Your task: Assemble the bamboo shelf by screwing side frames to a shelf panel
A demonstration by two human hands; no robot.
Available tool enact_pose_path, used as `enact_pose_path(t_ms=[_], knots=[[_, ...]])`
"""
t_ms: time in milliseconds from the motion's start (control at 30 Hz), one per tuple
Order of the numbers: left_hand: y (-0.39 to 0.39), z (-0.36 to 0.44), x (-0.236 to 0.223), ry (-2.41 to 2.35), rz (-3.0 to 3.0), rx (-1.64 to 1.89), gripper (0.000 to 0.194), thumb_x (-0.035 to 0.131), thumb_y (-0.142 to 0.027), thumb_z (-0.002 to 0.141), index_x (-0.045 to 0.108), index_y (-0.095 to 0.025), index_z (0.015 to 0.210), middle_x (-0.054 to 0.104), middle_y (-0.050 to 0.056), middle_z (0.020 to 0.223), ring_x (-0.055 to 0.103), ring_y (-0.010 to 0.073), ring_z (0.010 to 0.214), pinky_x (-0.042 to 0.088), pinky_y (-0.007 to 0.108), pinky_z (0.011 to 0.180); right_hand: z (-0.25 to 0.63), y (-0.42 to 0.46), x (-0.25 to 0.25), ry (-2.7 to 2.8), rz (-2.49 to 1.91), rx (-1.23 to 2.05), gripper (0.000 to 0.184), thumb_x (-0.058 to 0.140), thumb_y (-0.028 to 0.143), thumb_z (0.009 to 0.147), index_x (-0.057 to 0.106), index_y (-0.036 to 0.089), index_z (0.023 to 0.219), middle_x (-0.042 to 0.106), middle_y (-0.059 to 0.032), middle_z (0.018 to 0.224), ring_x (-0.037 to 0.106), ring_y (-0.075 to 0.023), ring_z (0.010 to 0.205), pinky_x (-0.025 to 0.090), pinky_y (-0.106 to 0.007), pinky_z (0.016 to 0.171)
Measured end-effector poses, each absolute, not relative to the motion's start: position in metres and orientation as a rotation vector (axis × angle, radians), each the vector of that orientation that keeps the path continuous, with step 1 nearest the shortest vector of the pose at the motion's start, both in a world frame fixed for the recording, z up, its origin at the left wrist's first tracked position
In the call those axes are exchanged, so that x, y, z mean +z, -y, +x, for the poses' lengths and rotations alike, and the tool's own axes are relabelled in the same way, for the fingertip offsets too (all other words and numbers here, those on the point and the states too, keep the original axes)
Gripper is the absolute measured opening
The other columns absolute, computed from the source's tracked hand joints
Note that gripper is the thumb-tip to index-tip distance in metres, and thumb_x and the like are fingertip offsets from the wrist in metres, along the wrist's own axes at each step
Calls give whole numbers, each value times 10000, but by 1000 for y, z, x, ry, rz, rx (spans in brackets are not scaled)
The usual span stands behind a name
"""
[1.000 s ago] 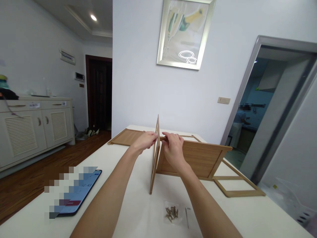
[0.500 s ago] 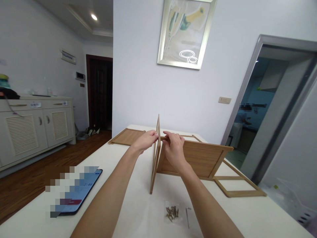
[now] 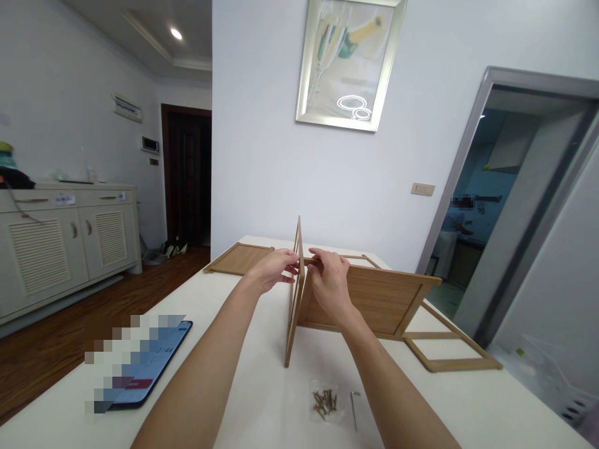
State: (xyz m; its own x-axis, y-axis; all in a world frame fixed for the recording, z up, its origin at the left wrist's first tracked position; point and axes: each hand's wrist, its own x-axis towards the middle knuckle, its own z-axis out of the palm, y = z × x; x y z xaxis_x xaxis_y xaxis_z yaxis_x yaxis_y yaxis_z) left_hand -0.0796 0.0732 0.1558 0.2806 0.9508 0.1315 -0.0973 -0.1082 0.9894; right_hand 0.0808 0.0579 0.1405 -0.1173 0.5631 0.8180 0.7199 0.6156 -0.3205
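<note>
Uncurled since the earlier frame, the fingers of the left hand [image 3: 275, 269] are now loosely parted beside the upright wooden frame [image 3: 293, 324], while those of the right hand [image 3: 330, 277] pinch the top edge of the wooden panel [image 3: 374, 299], which stands on the worktop [image 3: 257, 386] beside this frame.

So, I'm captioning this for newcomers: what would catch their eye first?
Probably the hands, mid-picture, at an upright wooden piece and the wooden panel standing to its right. Next comes the large framed picture on the wall above. Then the phone, at left on the white table.
</note>
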Motion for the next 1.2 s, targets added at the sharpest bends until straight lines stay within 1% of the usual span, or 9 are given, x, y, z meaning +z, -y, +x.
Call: enact_pose_path(t_ms=[100,200,367,533,767,867,967,1067,1200], knots=[[-80,-83,151,-780,1277,1073,146,650,-279,737,590,-160,797,639,52,838,590,188,837,479,398,799,81,-57,141,1789,-1035,-179,332,480,127,815,639,210,1094,707,-62,950,595,-233,930,309,-434,937],[-87,-83,146,-667,1229,1029,146,644,-266,757,649,-134,818,667,84,847,611,201,853,468,389,817,81,-56,142,1783,-1035,-161,345,483,114,795,642,210,1085,709,-63,947,596,-235,926,313,-436,933],[-97,-75,138,-462,1091,1120,76,641,-153,753,672,-87,731,654,87,744,574,135,662,462,289,704,82,-57,143,1788,-1031,-165,333,489,124,806,637,211,1091,711,-67,952,597,-239,931,317,-435,934],[-98,-67,131,-471,899,1217,101,586,-104,804,669,-94,748,621,59,679,535,108,571,470,257,613,82,-60,141,1804,-1036,-201,302,497,128,824,643,201,1078,706,-68,949,590,-235,928,320,-420,920],[-99,-63,125,-448,980,1291,52,640,-164,773,633,-119,749,615,41,717,542,103,618,458,250,644,84,-64,138,1868,-1053,-337,259,485,161,891,638,200,1095,689,-74,972,572,-241,956,320,-409,911],[-97,-68,128,-518,1129,1295,124,650,-244,768,607,-136,725,602,30,732,547,115,667,444,266,689,84,-63,138,1894,-1055,-386,240,456,174,928,640,200,1081,674,-82,970,566,-239,959,325,-403,909],[-90,-75,135,-711,1395,1288,206,614,-325,794,566,-158,683,565,6,718,512,115,675,415,267,691,85,-62,138,1918,-1050,-407,227,445,163,941,649,190,1036,662,-88,963,559,-235,965,330,-390,893],[-81,-77,143,-901,1603,1285,238,549,-314,811,490,-177,626,484,-25,659,435,104,622,360,251,632,85,-63,138,1923,-1061,-412,224,444,155,944,654,192,1011,656,-82,945,555,-229,947,325,-384,886],[-75,-73,150,-997,1678,1342,236,508,-258,789,397,-192,591,376,-49,583,348,98,558,292,243,564,85,-64,138,1927,-1072,-408,229,440,166,953,661,207,992,664,-67,927,545,-220,906,315,-380,880]])
